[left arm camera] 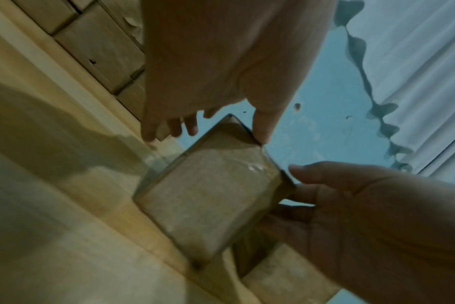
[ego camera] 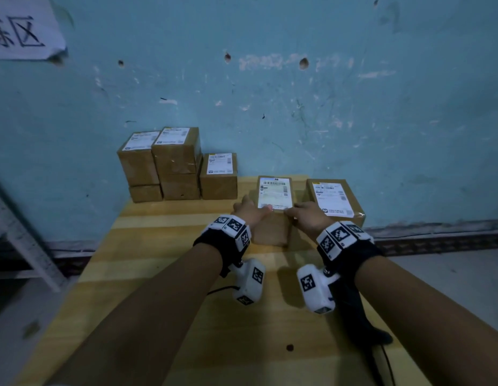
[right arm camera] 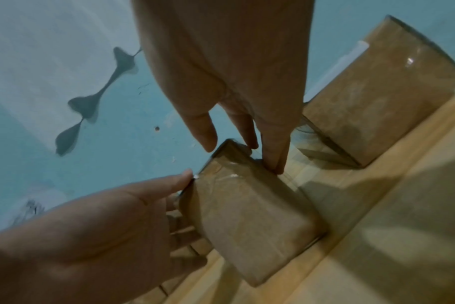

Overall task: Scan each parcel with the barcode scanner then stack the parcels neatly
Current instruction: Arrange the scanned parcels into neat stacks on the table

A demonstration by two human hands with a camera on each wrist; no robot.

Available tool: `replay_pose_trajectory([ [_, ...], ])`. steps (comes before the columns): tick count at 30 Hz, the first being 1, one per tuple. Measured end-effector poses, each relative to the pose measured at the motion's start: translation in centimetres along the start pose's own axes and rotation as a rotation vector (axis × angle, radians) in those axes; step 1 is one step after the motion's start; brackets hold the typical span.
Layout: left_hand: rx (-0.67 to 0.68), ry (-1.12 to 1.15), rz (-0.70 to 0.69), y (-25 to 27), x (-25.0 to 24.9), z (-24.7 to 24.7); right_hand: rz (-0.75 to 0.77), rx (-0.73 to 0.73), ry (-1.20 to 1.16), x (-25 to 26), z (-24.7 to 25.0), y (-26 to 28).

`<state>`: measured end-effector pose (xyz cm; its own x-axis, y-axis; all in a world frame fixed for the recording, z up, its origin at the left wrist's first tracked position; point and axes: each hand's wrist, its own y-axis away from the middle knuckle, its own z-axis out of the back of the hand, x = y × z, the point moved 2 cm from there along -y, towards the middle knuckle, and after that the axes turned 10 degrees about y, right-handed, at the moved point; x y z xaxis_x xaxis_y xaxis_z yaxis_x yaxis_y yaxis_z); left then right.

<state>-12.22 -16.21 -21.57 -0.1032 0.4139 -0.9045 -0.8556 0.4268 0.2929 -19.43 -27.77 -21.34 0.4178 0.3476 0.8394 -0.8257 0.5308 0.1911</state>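
A tall brown parcel [ego camera: 270, 229] with a white barcode label on top stands at the middle of the wooden table [ego camera: 158, 274]. My left hand [ego camera: 249, 211] grips its left side with the thumb on the top edge. My right hand [ego camera: 306, 215] grips its right side the same way. The wrist views show the parcel [left arm camera: 208, 201] [right arm camera: 252, 222] between the left hand [left arm camera: 221, 98] [right arm camera: 104, 226] and the right hand [right arm camera: 237, 123] [left arm camera: 364, 205]. A black scanner [ego camera: 364, 321] with a cable lies under my right forearm.
Several labelled parcels are stacked [ego camera: 169, 165] against the blue wall at the back left. Another labelled parcel [ego camera: 334, 199] [right arm camera: 382, 102] sits just right of the held one. A white shelf frame [ego camera: 25, 246] stands left of the table, with bare floor to the right.
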Motion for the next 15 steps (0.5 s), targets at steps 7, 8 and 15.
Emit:
replay_pose_trajectory([
  [7, -0.004, -0.012, -0.04, -0.3, -1.8, -1.9, -0.034, 0.021, -0.13, -0.4, 0.3, -0.2],
  [8, -0.011, -0.032, -0.04, -0.7, -1.6, -1.9, -0.032, 0.029, -0.122, -0.5, 0.1, 0.1],
  [15, 0.031, -0.223, -0.087, -1.9, -0.4, -1.7, 0.25, -0.217, -0.072, 2.4, 1.1, 3.8],
])
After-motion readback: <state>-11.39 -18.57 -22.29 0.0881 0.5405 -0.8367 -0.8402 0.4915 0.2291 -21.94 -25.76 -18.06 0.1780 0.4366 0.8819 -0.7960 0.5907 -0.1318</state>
